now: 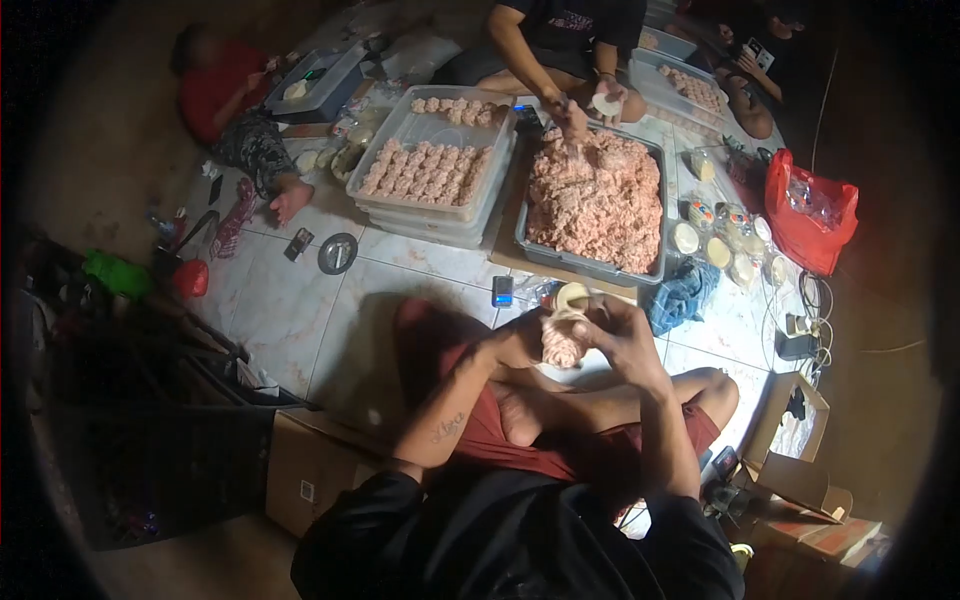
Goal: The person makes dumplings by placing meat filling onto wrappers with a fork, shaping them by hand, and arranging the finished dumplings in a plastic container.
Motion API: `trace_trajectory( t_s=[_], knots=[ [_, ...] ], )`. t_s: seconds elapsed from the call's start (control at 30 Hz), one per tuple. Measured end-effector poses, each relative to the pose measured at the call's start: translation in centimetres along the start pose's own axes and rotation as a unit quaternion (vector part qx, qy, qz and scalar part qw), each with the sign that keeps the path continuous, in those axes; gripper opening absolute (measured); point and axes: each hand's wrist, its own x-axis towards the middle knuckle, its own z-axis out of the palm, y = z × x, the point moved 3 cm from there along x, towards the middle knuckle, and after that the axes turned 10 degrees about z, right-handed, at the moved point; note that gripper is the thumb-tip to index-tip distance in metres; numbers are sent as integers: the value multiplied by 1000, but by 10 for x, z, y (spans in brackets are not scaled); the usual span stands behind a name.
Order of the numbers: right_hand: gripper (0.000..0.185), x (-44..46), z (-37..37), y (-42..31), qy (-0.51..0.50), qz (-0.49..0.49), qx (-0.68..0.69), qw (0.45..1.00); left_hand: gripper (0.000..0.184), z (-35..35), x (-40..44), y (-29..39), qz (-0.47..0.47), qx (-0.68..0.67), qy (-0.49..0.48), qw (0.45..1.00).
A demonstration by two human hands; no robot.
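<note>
In front of my crossed legs, my left hand (515, 342) is closed around a dumpling (562, 350) with pink minced filling showing. Pale round dumpling wrappers (572, 294) sit just above it, between my hands. My right hand (625, 345) has thumb and fingers pinched at the edge of a wrapper; the exact grip is partly hidden. Beyond my hands, a grey tub (592, 262) is heaped with minced meat (595, 200). A co-worker's hand (572, 122) reaches into the meat, while that person's other hand (618, 102) holds a round wrapper.
Stacked clear boxes (420, 222) hold rows of dumplings left of the tub. A small digital scale (502, 291) lies nearby, and a blue cloth (683, 296) is beside the tub. Wrapper packs (718, 252), a red plastic bag (808, 215) and cables stand right. Other people sit around.
</note>
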Motion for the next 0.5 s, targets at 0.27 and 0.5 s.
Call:
trace_trajectory(
  t_s=[0.27,0.5],
  knots=[
    [22,-9,-30,75,135,20,92,986,30,-2,14,-28,-10,46,293,955],
    [18,-25,-19,58,144,-79,-261,951,40,9,26,-21,70,192,224,953]
  ],
)
